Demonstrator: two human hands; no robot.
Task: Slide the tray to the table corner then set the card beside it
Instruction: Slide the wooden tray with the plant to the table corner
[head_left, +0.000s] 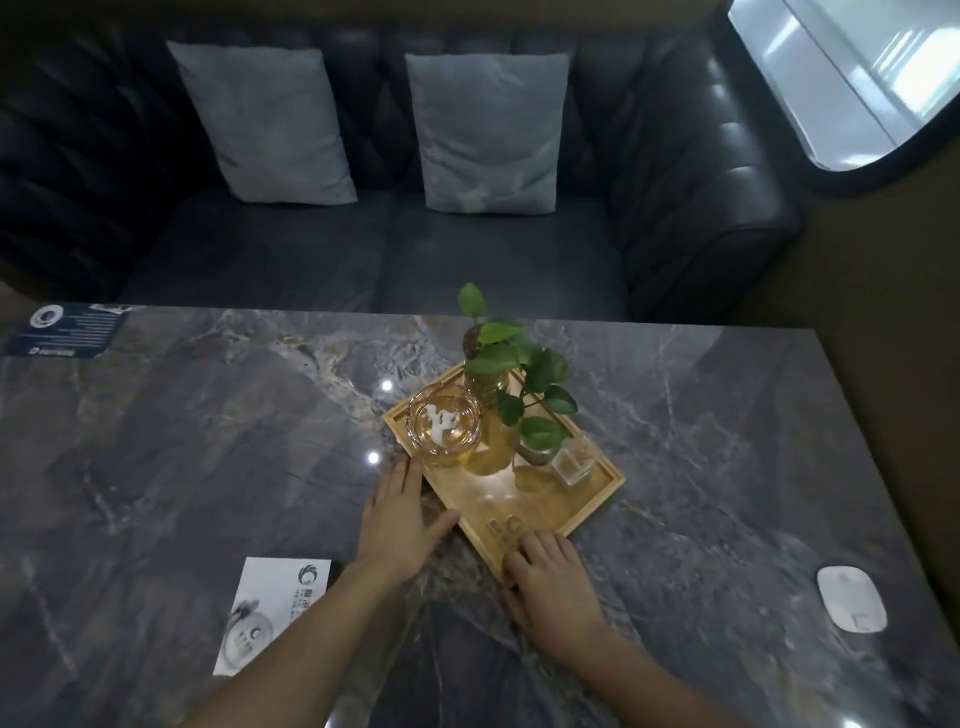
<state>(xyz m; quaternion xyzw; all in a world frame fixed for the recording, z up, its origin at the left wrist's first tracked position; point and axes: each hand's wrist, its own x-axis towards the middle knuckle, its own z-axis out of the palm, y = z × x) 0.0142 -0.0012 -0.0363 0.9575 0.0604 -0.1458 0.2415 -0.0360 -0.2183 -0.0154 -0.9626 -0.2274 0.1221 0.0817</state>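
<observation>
A wooden tray (524, 506) lies turned at an angle in the middle of the dark marble table (208, 441). It carries a glass ashtray (444, 426), a leafy plant in a glass vase (511, 384) and a small glass holder (571, 460). My left hand (397, 525) lies flat against the tray's left edge, fingers together, thumb along the rim. My right hand (550, 587) rests on the tray's near corner, fingers curled over it. A white printed card (275, 613) lies flat on the table to the left of my left forearm, partly hidden by it.
A dark blue card (67, 330) lies at the table's far left corner. A white oval device (852, 597) sits near the right edge. A black leather sofa (363, 249) with two grey cushions stands behind the table.
</observation>
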